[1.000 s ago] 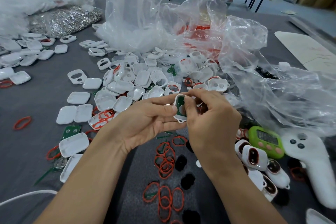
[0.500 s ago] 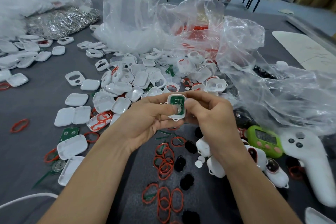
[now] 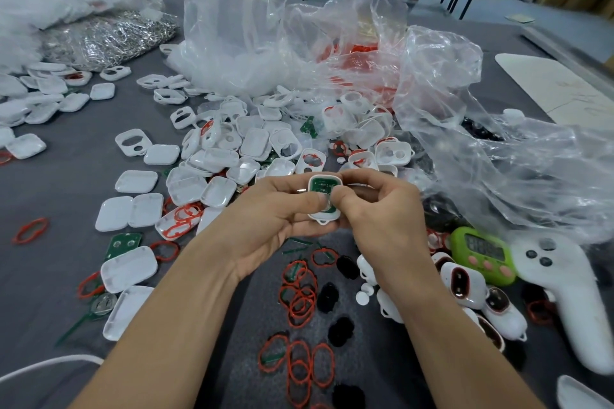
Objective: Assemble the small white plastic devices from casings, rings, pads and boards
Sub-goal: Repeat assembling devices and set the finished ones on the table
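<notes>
Both thumbs now press on the green board (image 3: 321, 183). 0.5 seconds ago only the left thumb was on it, and the right thumb sat at the side.

The board lies inside 1 small white casing (image 3: 325, 218). The casing is held up over the table, in the middle, between the 2 hands.

The left hand (image 3: 277, 209) grips the casing from the left. Its fingers curl behind the casing and its thumb pushes on the front. The right hand (image 3: 385, 209) grips it from the right in the same way. The 2 thumb tips touch each other on the lower part of the board.

Under the hands, red rings (image 3: 300, 297) and black pads (image 3: 339, 326) lie on the grey table (image 3: 50, 196). A big pile of white casings (image 3: 232, 156) lies behind and to the left. Near the right arm are some built devices (image 3: 465, 279), a green timer (image 3: 481, 254) and a white controller (image 3: 571, 295). Big clear plastic bags (image 3: 265, 26) sit at the back, with a heap of shiny metal bits (image 3: 109, 36) far left.
</notes>
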`<action>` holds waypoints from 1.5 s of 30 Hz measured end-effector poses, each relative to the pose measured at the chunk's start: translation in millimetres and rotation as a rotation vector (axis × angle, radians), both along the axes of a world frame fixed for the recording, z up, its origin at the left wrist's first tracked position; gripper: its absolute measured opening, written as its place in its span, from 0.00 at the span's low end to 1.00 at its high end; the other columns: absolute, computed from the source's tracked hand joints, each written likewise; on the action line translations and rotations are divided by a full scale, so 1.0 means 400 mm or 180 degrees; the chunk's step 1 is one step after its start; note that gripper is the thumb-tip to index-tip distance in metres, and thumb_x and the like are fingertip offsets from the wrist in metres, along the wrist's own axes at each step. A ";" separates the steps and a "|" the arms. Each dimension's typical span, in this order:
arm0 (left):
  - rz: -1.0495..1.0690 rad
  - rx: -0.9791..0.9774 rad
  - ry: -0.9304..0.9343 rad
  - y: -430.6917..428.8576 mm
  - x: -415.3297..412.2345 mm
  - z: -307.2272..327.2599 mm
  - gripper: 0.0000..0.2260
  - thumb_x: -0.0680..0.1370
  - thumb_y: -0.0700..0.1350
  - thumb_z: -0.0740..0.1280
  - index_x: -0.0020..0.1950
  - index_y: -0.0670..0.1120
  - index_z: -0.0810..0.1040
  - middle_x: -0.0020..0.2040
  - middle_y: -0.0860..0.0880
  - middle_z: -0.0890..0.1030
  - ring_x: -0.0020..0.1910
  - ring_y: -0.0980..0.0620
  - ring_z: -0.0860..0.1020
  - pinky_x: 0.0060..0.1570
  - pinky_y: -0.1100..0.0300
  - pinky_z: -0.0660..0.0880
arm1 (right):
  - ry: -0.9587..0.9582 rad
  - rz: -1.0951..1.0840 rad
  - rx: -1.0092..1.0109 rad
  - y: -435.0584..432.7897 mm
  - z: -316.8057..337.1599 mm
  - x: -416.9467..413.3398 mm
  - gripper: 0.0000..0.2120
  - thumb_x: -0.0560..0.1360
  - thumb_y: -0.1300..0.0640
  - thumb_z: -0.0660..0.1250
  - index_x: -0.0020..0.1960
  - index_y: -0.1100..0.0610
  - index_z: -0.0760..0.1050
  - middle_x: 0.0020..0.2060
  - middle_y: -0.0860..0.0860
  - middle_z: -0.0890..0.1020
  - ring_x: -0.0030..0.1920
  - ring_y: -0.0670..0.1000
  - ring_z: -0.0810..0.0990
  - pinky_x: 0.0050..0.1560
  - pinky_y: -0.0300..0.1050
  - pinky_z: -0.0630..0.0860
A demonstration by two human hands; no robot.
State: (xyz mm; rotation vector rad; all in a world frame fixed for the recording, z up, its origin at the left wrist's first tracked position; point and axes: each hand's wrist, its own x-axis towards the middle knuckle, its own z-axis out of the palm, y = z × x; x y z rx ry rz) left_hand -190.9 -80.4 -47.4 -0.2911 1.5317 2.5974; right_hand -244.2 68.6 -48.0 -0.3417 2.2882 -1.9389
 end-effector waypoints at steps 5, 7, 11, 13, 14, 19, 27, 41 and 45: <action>0.0060 -0.0030 0.0052 0.009 -0.001 -0.001 0.14 0.69 0.35 0.72 0.54 0.43 0.88 0.51 0.40 0.87 0.51 0.46 0.86 0.47 0.57 0.83 | 0.0245 -0.0072 0.0198 0.004 0.003 0.006 0.05 0.73 0.57 0.73 0.45 0.47 0.85 0.36 0.44 0.87 0.39 0.46 0.87 0.41 0.49 0.85; 0.0088 -0.0028 0.0068 0.013 0.000 0.000 0.14 0.69 0.34 0.72 0.53 0.43 0.88 0.51 0.40 0.87 0.50 0.47 0.86 0.45 0.58 0.83 | 0.0419 -0.0109 0.0338 0.004 0.006 0.010 0.09 0.75 0.58 0.73 0.42 0.44 0.84 0.35 0.39 0.86 0.37 0.40 0.85 0.37 0.34 0.80; 0.0184 -0.0145 0.0033 0.024 0.000 0.000 0.11 0.74 0.31 0.71 0.52 0.42 0.88 0.52 0.39 0.87 0.49 0.47 0.87 0.43 0.59 0.83 | 0.0437 -0.0163 0.0541 0.004 0.011 0.010 0.10 0.75 0.58 0.72 0.41 0.44 0.83 0.34 0.38 0.85 0.36 0.38 0.84 0.34 0.30 0.77; 0.0213 -0.0207 0.0014 0.029 0.000 0.000 0.12 0.75 0.30 0.70 0.52 0.42 0.88 0.52 0.39 0.87 0.49 0.47 0.87 0.43 0.60 0.83 | 0.0390 -0.0194 0.0605 0.003 0.012 0.008 0.07 0.75 0.58 0.72 0.43 0.47 0.85 0.34 0.39 0.85 0.36 0.39 0.84 0.36 0.33 0.79; 0.0219 -0.0243 0.0002 0.031 -0.001 -0.001 0.12 0.76 0.29 0.70 0.54 0.41 0.87 0.53 0.38 0.87 0.49 0.47 0.87 0.43 0.60 0.83 | 0.0381 -0.0210 0.0629 0.003 0.012 0.008 0.07 0.75 0.58 0.72 0.43 0.47 0.85 0.33 0.38 0.85 0.36 0.38 0.84 0.35 0.32 0.78; 0.0249 -0.0441 -0.0038 0.031 -0.006 -0.011 0.13 0.76 0.28 0.69 0.59 0.39 0.85 0.55 0.38 0.86 0.55 0.42 0.86 0.51 0.52 0.84 | 0.0373 -0.0163 0.0645 0.004 0.012 0.006 0.06 0.75 0.56 0.71 0.41 0.46 0.84 0.32 0.38 0.85 0.34 0.38 0.83 0.33 0.28 0.73; 0.0177 -0.0443 -0.0030 0.027 -0.004 -0.012 0.14 0.76 0.29 0.70 0.58 0.40 0.86 0.54 0.38 0.86 0.53 0.43 0.86 0.50 0.53 0.84 | 0.0285 -0.0232 0.0479 0.004 0.011 0.002 0.07 0.75 0.57 0.75 0.42 0.46 0.85 0.34 0.43 0.87 0.36 0.44 0.86 0.42 0.49 0.85; 0.0366 -0.0440 -0.0170 0.030 -0.011 -0.009 0.13 0.79 0.33 0.64 0.50 0.43 0.89 0.48 0.39 0.87 0.43 0.47 0.87 0.47 0.52 0.85 | 0.0215 -0.0369 0.0246 -0.011 0.006 0.020 0.10 0.76 0.56 0.74 0.39 0.43 0.83 0.35 0.42 0.86 0.39 0.43 0.86 0.46 0.52 0.85; 0.0568 -0.0582 -0.0223 0.037 -0.015 -0.012 0.13 0.78 0.33 0.64 0.49 0.43 0.89 0.46 0.39 0.87 0.41 0.47 0.86 0.45 0.52 0.85 | 0.0302 -0.0301 0.0268 -0.010 0.005 0.022 0.12 0.76 0.57 0.73 0.38 0.42 0.82 0.35 0.41 0.86 0.38 0.43 0.86 0.44 0.48 0.85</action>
